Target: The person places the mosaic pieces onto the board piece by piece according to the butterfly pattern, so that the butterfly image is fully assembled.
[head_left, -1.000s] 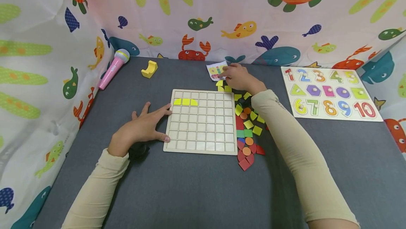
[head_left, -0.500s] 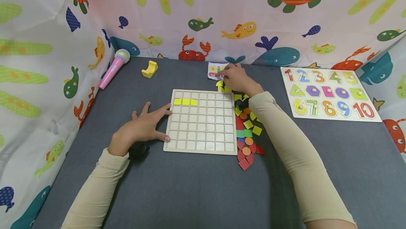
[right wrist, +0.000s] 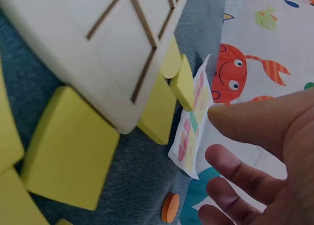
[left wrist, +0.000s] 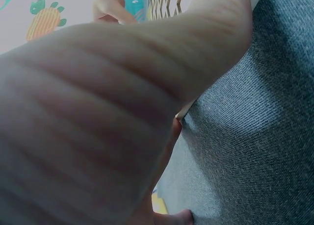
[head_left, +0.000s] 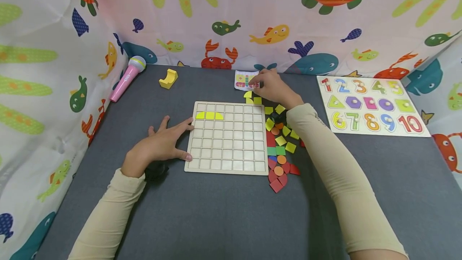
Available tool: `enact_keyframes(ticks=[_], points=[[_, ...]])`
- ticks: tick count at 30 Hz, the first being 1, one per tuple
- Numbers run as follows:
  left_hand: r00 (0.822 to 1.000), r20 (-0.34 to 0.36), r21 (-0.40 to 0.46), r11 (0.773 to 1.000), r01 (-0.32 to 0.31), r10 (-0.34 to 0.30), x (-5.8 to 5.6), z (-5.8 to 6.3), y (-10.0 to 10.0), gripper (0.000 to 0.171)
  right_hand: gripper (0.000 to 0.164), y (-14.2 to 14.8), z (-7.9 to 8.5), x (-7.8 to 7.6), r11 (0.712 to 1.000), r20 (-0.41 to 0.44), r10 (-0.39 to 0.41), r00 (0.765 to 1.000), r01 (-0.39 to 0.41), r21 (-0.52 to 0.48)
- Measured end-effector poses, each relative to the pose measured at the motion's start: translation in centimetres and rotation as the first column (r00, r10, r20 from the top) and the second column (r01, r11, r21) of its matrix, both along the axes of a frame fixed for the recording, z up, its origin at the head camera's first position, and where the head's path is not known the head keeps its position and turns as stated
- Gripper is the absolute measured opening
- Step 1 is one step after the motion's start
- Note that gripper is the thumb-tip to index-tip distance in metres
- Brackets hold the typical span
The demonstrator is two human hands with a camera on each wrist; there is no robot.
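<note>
A pale wooden grid board (head_left: 227,144) lies on the table, with several yellow pieces (head_left: 209,115) in a row in its upper left cells. My left hand (head_left: 159,144) rests with spread fingers against the board's left edge. Beyond the board's upper right corner, my right hand (head_left: 272,87) is over the right side of a small printed pattern card (head_left: 244,80). In the right wrist view its thumb (right wrist: 245,119) and fingers are apart, with nothing between them, near the pattern card (right wrist: 192,119). Whether a fingertip touches the card is unclear.
Loose red, green, orange and yellow pieces (head_left: 280,141) lie along the board's right side, partly under the right forearm. A number puzzle board (head_left: 373,105) is at the right. A pink toy microphone (head_left: 128,78) and a yellow curved block (head_left: 168,79) are at the back left.
The pattern card was tilted under my right hand and now lies straighter. My right fingers have drawn up slightly from it. The left hand stays against the board.
</note>
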State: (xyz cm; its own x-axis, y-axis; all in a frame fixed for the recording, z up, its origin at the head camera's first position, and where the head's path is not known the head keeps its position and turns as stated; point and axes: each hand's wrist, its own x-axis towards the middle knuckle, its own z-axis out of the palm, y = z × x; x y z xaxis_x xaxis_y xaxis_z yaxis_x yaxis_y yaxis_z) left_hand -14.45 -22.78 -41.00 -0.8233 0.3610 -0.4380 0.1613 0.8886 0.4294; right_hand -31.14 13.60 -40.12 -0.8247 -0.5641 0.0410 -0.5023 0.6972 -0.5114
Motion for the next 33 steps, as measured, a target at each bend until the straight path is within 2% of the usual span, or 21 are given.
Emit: enact_keyframes(ticks=[8, 17, 24, 29, 33], points=[[1.000, 0.001, 0.003, 1.000, 0.002, -0.002, 0.0, -0.1, -0.1, 0.118, 0.024, 0.1, -0.8, -0.1, 0.999, 0.006, 0.033, 0.999, -0.033, -0.021], [1.000, -0.007, -0.003, 1.000, 0.006, -0.006, -0.1, -0.3, -0.1, 0.117, 0.029, 2.0, -1.0, -0.6, 0.987, 0.019, -0.144, 0.989, 0.145, -0.072], [1.000, -0.008, -0.006, 1.000, 0.006, -0.006, -0.1, -0.2, -0.1, 0.116, 0.034, 3.2, -1.9, -1.2, 0.980, 0.044, -0.198, 0.979, 0.198, 0.008], [1.000, -0.015, 0.002, 1.000, 0.010, -0.010, 0.0, -0.2, -0.3, 0.116, 0.033, 3.3, -2.5, -1.8, 0.968, 0.051, -0.249, 0.967, 0.249, 0.004], [1.000, -0.007, 0.004, 1.000, 0.002, -0.002, 0.0, -0.2, -0.3, 0.117, 0.027, 3.2, -2.5, -2.0, 0.959, 0.066, -0.281, 0.958, 0.282, -0.012]])
